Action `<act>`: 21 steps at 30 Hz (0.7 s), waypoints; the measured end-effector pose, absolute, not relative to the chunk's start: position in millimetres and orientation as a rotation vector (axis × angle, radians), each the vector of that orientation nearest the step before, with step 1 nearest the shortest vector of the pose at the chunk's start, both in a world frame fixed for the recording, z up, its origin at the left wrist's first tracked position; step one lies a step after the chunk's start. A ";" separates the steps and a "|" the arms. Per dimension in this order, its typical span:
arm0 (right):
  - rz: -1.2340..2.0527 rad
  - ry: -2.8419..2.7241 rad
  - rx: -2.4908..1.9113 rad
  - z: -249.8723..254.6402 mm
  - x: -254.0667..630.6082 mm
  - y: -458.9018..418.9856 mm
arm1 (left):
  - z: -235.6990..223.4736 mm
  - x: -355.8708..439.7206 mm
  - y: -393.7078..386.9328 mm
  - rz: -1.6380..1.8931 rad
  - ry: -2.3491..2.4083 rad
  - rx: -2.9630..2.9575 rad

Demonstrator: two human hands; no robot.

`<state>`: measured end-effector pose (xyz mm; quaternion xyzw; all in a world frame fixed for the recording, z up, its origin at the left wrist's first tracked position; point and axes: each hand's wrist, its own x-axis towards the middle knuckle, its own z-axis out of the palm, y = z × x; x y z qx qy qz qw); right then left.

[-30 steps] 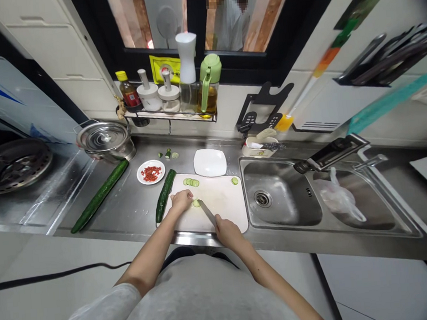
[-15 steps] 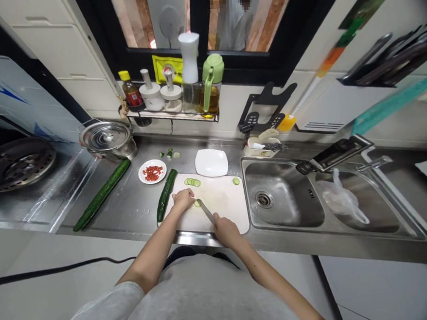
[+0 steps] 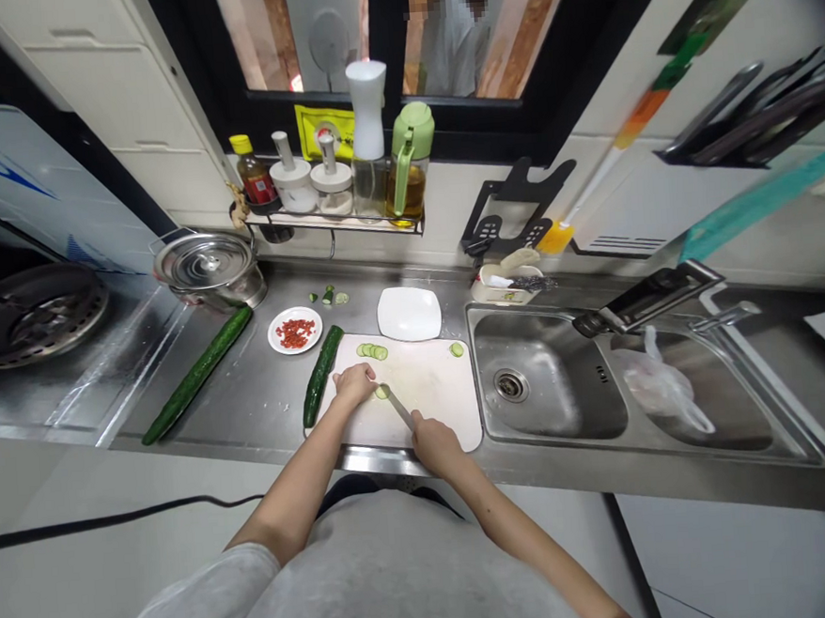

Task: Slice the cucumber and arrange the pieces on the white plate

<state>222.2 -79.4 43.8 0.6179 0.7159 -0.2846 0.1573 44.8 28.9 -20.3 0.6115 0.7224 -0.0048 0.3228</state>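
Note:
My right hand (image 3: 436,442) is closed around the handle of a kitchen knife (image 3: 400,408), its blade pointing up and left over the white cutting board (image 3: 430,411). At the blade's tip lies a thin cucumber slice (image 3: 382,391). Just left of that slice is my left hand (image 3: 357,384), its fingers curled together; what they pinch, if anything, is too small to make out. Several overlapping cucumber slices (image 3: 371,351) lie near the board's far edge, and a few more (image 3: 456,349) in its far right corner. A whole cucumber (image 3: 322,376) rests along the board's left edge.
Left of the board are a longer cucumber (image 3: 197,376), a small plate (image 3: 274,339) of chopped red pieces and a lidded steel pot (image 3: 206,267). Behind it stand a white dish (image 3: 408,314) and cucumber ends (image 3: 328,296). A double sink (image 3: 547,413) adjoins on the right.
The view has shifted slightly. Both hands, the knife and the slice keep almost the same place on the board.

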 end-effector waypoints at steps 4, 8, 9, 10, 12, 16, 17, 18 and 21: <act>-0.792 2.026 1.765 49.3 220.6 -77.3 | -19.5 45.0 28.8 -0.014 1.894 1.597; -0.748 2.009 1.794 54.6 224.2 -75.1 | -19.1 44.9 28.9 -0.018 1.896 1.593; -0.750 2.014 1.796 55.1 225.3 -75.1 | -19.3 44.9 29.0 -0.018 1.897 1.594; -0.753 2.026 1.793 55.2 226.1 -75.4 | -19.4 44.9 29.1 -0.018 1.898 1.594; -0.756 2.044 1.780 54.4 226.3 -76.7 | -19.6 45.1 29.3 -0.022 1.903 1.594; -0.765 2.045 1.755 50.6 221.5 -79.0 | -17.9 45.7 28.8 -0.032 1.899 1.596; -0.767 2.044 1.752 49.6 220.1 -79.1 | -17.1 45.8 28.6 -0.031 1.896 1.597; -0.768 2.040 1.750 48.7 218.9 -79.0 | -16.1 45.8 28.4 -0.028 1.896 1.597; -0.772 2.030 1.743 46.9 217.0 -77.7 | -14.2 45.7 28.0 -0.023 1.895 1.592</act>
